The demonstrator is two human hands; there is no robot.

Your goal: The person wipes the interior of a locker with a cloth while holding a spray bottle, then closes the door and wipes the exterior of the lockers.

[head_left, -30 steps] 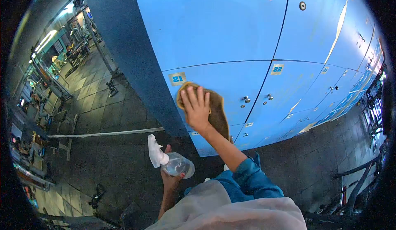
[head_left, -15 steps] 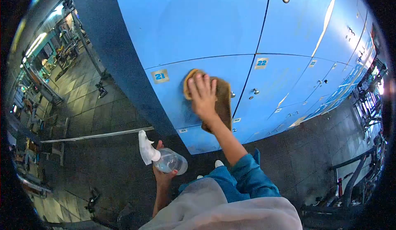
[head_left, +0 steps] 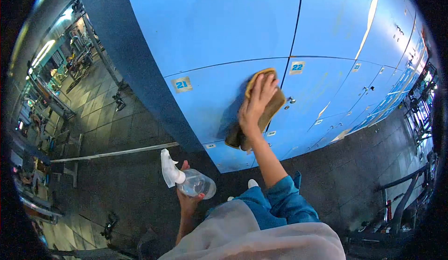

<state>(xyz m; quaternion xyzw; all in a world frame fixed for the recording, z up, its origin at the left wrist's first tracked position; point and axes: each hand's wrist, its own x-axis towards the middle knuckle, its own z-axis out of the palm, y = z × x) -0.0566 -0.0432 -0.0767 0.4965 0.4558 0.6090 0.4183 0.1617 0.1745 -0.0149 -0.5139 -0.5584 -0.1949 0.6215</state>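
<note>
My right hand [head_left: 258, 104] presses a brown cloth [head_left: 275, 106] with a yellowish edge flat on the blue locker door [head_left: 210, 106] numbered 21, close to the seam with the door [head_left: 317, 85] numbered 22. The cloth's lower part hangs down below my wrist. Lower left, my left hand [head_left: 189, 203] is wrapped round a clear spray bottle [head_left: 199, 185] with a white trigger head. The bottle is tilted, with its nozzle end to the left, and some liquid shows inside. Part of my left hand is hidden behind the bottle.
More blue lockers [head_left: 373, 50] run off to the right, with small locks and number labels. The dark side panel [head_left: 126, 64] of the lockers borders the left. Gym equipment [head_left: 403, 199] stands at the right, on a dark tiled floor [head_left: 336, 176].
My right hand has slid the cloth to the right across door 21, toward the seam with 22. My left hand still holds the spray bottle, nearly unmoved.
</note>
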